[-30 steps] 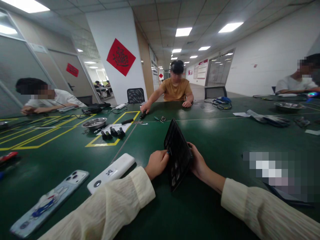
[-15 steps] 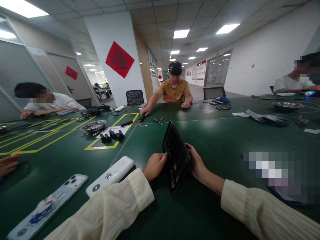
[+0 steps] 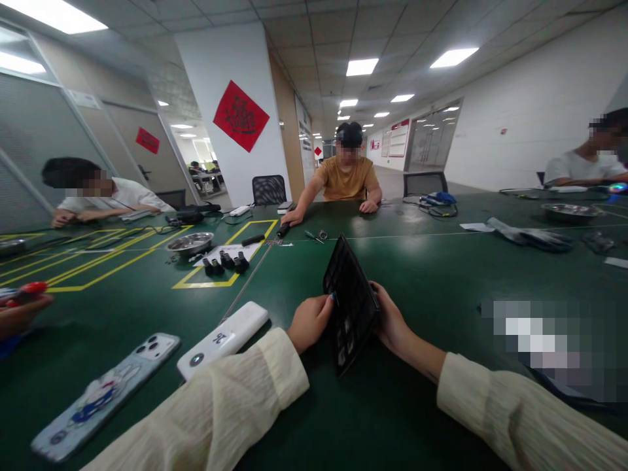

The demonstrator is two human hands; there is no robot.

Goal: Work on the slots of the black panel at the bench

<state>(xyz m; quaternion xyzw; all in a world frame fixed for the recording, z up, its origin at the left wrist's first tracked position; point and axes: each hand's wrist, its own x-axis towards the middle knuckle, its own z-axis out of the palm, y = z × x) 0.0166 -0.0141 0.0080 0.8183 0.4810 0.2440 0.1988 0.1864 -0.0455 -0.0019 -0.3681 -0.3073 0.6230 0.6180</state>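
A thin black rectangular panel [image 3: 354, 307], tablet-like in shape, stands tilted in front of me above the table, with rows of dark blocks and pale patches on its face. My right hand [image 3: 392, 322] is closed around its right edge, its fingers partly hidden behind. At the left edge, my left hand [image 3: 313, 320] is closed with the thumb against the face; a small blue spot shows at the thumb tip, too small to identify. Left of my left forearm lie a white device marked 26 [image 3: 223, 340] and a phone in a rabbit-pattern case [image 3: 105, 397].
On the green table [image 3: 417, 268] are a metal bowl [image 3: 190, 244], several black cylindrical parts [image 3: 226, 261] and gloves [image 3: 532, 235]. A person opposite [image 3: 348, 176] touches a black handle [image 3: 283, 229]. At left, another person's hand [image 3: 24, 313] holds a red object.
The view has shifted slightly, moving the scene to the right. The other person's hand at left shows more of its red object. My hands keep the same hold on the panel.
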